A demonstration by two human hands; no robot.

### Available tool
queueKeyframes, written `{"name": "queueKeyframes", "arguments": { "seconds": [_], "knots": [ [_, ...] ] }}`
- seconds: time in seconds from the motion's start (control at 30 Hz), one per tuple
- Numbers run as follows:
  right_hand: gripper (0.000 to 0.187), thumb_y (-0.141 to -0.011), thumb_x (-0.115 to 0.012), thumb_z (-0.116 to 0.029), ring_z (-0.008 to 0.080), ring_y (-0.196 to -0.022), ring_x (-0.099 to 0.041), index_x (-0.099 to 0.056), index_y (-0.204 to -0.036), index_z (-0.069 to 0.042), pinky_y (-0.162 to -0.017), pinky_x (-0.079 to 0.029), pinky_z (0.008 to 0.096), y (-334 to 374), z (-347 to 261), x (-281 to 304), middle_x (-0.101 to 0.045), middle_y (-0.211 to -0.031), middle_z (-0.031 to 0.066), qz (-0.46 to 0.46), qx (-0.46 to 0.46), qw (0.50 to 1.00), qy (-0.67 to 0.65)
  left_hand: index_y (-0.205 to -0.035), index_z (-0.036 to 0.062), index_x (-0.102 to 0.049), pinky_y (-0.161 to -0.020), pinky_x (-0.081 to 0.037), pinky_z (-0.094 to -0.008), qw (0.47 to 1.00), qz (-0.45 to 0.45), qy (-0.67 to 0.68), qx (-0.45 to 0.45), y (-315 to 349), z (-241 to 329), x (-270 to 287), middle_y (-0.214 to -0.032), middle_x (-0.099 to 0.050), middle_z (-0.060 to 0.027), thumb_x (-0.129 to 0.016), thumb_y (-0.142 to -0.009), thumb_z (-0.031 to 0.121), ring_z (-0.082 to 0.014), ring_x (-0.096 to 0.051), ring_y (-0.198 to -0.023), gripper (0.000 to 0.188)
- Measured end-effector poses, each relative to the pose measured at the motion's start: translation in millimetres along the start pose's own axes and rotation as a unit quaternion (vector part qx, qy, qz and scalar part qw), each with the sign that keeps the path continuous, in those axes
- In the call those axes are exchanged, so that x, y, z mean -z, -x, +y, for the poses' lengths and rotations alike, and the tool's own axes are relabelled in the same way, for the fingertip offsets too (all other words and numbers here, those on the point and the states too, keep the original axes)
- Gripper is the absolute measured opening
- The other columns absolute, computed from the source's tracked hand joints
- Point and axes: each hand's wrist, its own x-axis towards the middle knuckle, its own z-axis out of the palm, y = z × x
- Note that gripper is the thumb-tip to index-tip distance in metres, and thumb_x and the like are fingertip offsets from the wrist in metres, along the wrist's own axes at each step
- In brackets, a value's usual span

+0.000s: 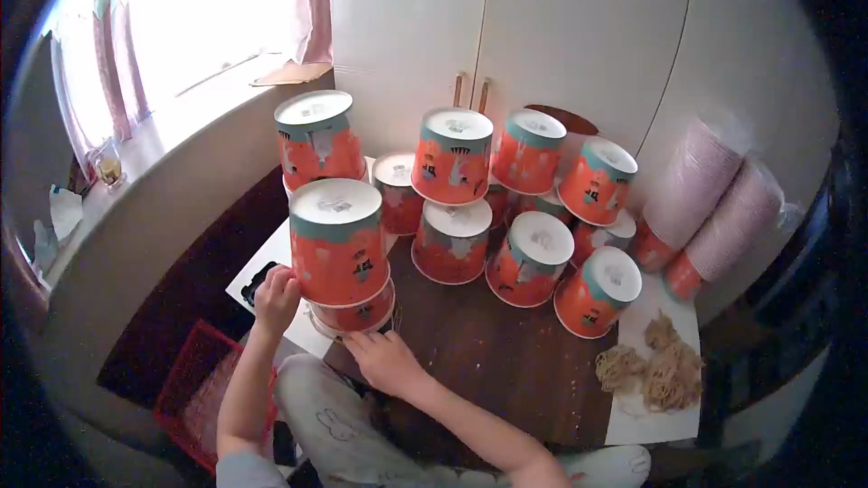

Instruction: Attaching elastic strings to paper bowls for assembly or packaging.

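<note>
Two orange paper buckets with teal bands and white bases stand upside down, stacked, in front of me. Beside the left wall of the upper bucket is my left hand, raised with its fingers curled together; whatever they pinch is too small to make out. My right hand is low at the near rim of the lower bucket, its fingers bent and pressed there. A thin strand shows by that rim, on its right side. What lies under the right fingertips is hidden.
More upturned buckets stand in stacks across the dark table. Tan string bundles lie on a white board at right. Behind them lean two long wrapped stacks of buckets. A red basket sits low at left.
</note>
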Motion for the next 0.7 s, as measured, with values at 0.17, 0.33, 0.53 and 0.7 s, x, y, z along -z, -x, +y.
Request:
{"name": "queueKeyframes", "arguments": {
  "seconds": [0.17,0.33,0.53,0.7],
  "knots": [
    [0.037,-0.070,-0.052,-0.010,0.0208,-0.084,-0.054,-0.051,-0.106,-0.005,-0.070,-0.042,0.0354,2.8,2.4,-19.1,-0.053,-0.104,0.0067,-0.039,-0.028,0.999,-0.006,-0.074,0.0044,-0.046,-0.056,-0.050,-0.0321,0.998,-0.034,0.037,0.029,8.0,1.5,1.0,-0.080,-0.051,-0.0094,-0.059,-0.064,0.001,-0.0261,-0.056,-0.078,0.016],
    [0.038,-0.070,-0.053,-0.011,0.0213,-0.085,-0.054,-0.051,-0.107,-0.006,-0.070,-0.042,0.0361,8.7,4.2,-28.2,-0.053,-0.104,0.0059,-0.076,-0.032,0.996,-0.013,-0.082,0.0043,-0.048,-0.060,-0.050,-0.0326,0.996,-0.062,0.022,0.067,21.9,6.6,2.7,-0.084,-0.051,-0.0108,-0.058,-0.065,0.000,-0.0280,-0.055,-0.082,0.020],
    [0.037,-0.070,-0.053,-0.013,0.0214,-0.085,-0.053,-0.051,-0.107,-0.007,-0.070,-0.041,0.0362,18.6,6.2,-41.8,-0.053,-0.103,0.0050,-0.063,-0.026,0.998,0.006,-0.083,0.0064,-0.053,-0.055,-0.047,-0.0337,0.993,-0.082,0.085,0.015,9.0,34.7,28.9,-0.070,-0.052,-0.0072,-0.061,-0.060,0.003,-0.0250,-0.054,-0.065,0.025],
    [0.036,-0.071,-0.054,-0.013,0.0211,-0.086,-0.053,-0.052,-0.106,-0.009,-0.071,-0.041,0.0361,17.6,5.0,-31.7,-0.054,-0.102,0.0035,-0.087,-0.011,0.996,-0.009,-0.094,0.0101,-0.055,-0.059,-0.050,-0.0357,0.895,-0.401,0.193,-0.004,-6.2,63.7,40.2,-0.084,-0.062,-0.0074,-0.055,-0.071,0.018,-0.0247,-0.061,-0.076,0.024]
  ]
}}
